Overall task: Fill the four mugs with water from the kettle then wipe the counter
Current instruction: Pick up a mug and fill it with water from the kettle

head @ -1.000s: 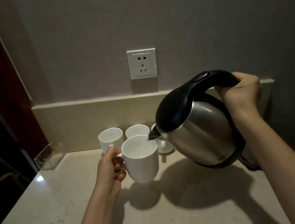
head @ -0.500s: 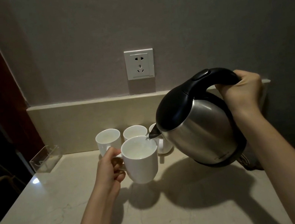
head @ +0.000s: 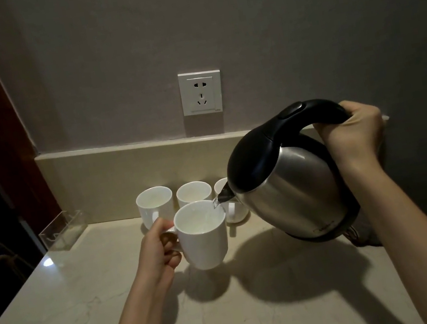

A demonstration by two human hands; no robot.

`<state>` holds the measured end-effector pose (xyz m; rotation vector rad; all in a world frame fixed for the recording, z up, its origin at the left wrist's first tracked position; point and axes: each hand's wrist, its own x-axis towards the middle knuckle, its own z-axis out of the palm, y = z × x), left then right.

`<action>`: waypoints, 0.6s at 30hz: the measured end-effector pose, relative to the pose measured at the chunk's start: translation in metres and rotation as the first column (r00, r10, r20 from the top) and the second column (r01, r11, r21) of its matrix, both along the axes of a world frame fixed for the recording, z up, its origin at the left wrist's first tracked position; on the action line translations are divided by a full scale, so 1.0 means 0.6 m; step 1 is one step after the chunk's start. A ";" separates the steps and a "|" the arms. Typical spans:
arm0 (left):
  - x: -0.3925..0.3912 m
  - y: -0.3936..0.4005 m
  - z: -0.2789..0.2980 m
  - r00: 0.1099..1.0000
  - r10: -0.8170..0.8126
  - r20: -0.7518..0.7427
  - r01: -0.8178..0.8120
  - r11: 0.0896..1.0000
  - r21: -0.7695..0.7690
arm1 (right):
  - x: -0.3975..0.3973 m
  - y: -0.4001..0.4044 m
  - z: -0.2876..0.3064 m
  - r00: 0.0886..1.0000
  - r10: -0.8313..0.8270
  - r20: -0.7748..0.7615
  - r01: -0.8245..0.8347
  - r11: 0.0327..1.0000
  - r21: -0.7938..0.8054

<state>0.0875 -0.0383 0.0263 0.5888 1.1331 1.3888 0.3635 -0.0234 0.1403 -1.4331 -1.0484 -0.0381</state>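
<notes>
My left hand (head: 159,251) gripped the handle of the held mug (head: 203,235), lifted clear of the counter (head: 62,314), while my right hand (head: 350,133) was clamped round the black handle of the kettle (head: 284,178), tipped so the spout sat just over the mug's far rim with a thin stream running in. To do it well I judged: mug level, spout close to the rim, tilt small, ease back before the brim. The three other mugs (head: 193,193) stood in a row at the backsplash (head: 113,178); couldn't tell their fill.
</notes>
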 end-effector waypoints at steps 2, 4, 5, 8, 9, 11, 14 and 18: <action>0.002 -0.001 0.000 1.000 -0.004 0.010 0.004 1.000 -0.002 | 0.000 -0.001 -0.001 1.000 -0.014 0.006 0.014 1.000 0.004; 0.004 -0.001 0.000 1.000 -0.010 0.004 0.010 1.000 -0.003 | -0.001 -0.001 -0.003 1.000 -0.016 0.008 0.016 1.000 0.003; 0.005 -0.001 0.000 1.000 -0.010 -0.002 0.010 1.000 -0.004 | -0.001 0.000 -0.004 1.000 -0.020 0.005 0.020 1.000 -0.003; 0.005 -0.002 -0.001 1.000 -0.001 -0.001 0.001 1.000 -0.006 | 0.000 0.001 -0.010 0.999 -0.041 0.006 0.041 0.999 -0.005; 0.005 -0.001 -0.001 1.000 0.002 -0.001 -0.002 1.000 -0.009 | 0.000 0.001 -0.011 0.999 -0.047 0.008 0.047 0.999 -0.004; 0.004 -0.001 -0.003 1.000 0.001 -0.005 -0.001 1.000 -0.016 | 0.000 0.000 -0.013 0.999 -0.046 0.008 0.046 0.999 -0.005; 0.004 0.000 -0.004 1.000 0.001 0.005 -0.001 1.000 -0.021 | -0.002 -0.003 -0.012 0.999 -0.044 0.010 0.044 0.999 -0.013; 0.004 0.001 -0.005 1.000 0.003 0.017 -0.002 1.000 -0.020 | -0.003 -0.005 -0.011 0.999 -0.053 0.011 0.053 0.998 -0.023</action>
